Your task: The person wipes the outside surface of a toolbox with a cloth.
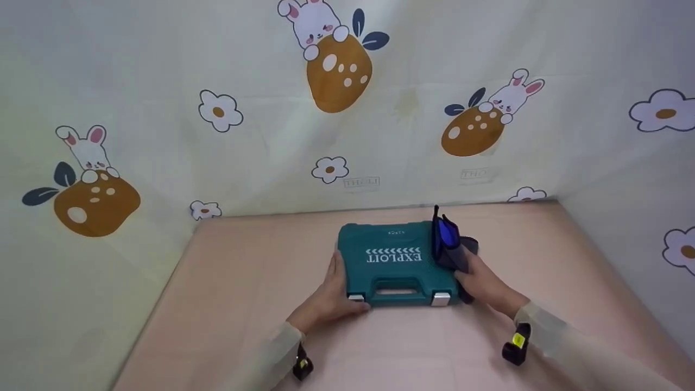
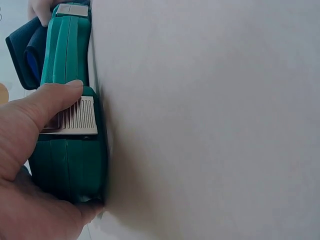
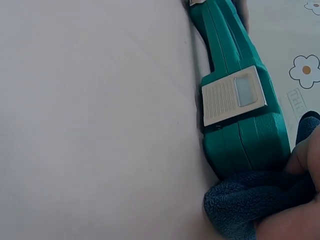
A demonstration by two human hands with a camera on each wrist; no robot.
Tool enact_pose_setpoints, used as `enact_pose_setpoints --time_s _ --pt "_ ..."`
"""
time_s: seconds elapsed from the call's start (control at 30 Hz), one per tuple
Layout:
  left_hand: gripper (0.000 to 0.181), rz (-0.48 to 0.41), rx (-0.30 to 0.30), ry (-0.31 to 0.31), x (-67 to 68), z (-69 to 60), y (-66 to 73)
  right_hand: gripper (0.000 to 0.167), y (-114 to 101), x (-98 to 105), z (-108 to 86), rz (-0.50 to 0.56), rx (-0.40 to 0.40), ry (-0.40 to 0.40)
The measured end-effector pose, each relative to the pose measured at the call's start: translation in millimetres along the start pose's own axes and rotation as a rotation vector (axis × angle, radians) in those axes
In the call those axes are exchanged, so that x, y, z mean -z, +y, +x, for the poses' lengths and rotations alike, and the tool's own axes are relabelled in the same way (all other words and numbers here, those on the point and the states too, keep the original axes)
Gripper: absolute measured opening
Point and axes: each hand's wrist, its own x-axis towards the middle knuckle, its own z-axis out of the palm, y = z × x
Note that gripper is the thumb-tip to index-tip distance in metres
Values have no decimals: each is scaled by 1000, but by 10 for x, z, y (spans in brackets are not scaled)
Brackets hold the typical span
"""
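A green plastic case (image 1: 396,244) with white lettering, a handle and two silver latches lies flat on the pink surface. My left hand (image 1: 331,293) grips its left front corner; in the left wrist view the thumb lies by a latch (image 2: 75,117) and the fingers reach round the case's end. My right hand (image 1: 486,285) holds a dark blue cloth (image 1: 453,258) against the case's right side, part of it over the lid. The right wrist view shows the bunched cloth (image 3: 240,202) pinched beside the case's end.
A pink covered tabletop (image 1: 244,271) spreads around the case. Behind it and at both sides hangs a pale curtain (image 1: 260,152) printed with rabbits, orange fruit and flowers. Each forearm wears a black wrist strap (image 1: 516,345).
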Motion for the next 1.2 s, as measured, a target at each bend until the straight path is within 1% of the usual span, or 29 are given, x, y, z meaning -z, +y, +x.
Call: enact_pose_setpoints --time_s 0.13,0.33,0.53,0.67,0.87,1.07,1.2 --pt "136 7 3 -2 0 5 3 67 -7 -26 -81 20 -4 4" --pt "136 7 6 6 2 -3 4 66 -36 -89 -191 44 13 35" --pt "138 4 -7 16 -7 -7 -8 63 -60 -184 -280 37 35 101" --pt "137 10 0 20 -7 -5 -3 67 -88 -244 -332 17 18 140" --pt "137 5 -7 24 -4 -11 9 72 -125 -306 -399 63 15 142" --pt "137 -6 -27 22 2 -14 12 71 -134 -330 -463 38 -12 140" --pt "137 2 -29 20 8 -8 20 69 -134 -308 -498 40 1 145"
